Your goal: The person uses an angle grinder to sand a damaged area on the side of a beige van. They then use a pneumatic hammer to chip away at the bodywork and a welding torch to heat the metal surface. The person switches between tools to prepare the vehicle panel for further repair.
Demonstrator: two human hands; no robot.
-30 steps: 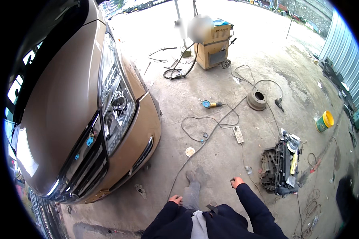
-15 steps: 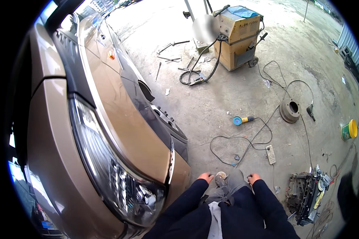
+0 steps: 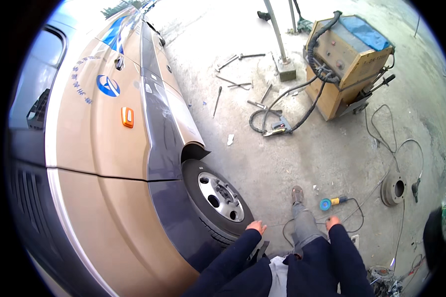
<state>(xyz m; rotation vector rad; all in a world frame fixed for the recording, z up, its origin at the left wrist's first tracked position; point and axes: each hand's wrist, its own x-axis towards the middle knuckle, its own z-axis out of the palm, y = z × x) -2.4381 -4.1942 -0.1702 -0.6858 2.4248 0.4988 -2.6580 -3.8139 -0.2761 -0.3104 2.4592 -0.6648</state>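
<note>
Hanging just beside the silver-rimmed wheel (image 3: 220, 194), head view: left hand (image 3: 256, 226), fingers loosely curled; contents, if any, cannot be told. Right of the wheel: right hand (image 3: 333, 221), partly closed, contents likewise unclear; one yellow angle grinder (image 3: 336, 201), blue-disced, lying on the ground (image 3: 262, 168). Farther right of the wheel: one brake drum (image 3: 389, 192).

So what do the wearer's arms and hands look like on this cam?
Left sleeve and right sleeve: long, dark navy, down to about the wrists, no markings or cables visible. Left hand and right hand are ungloved; too small to make out rings.
</note>
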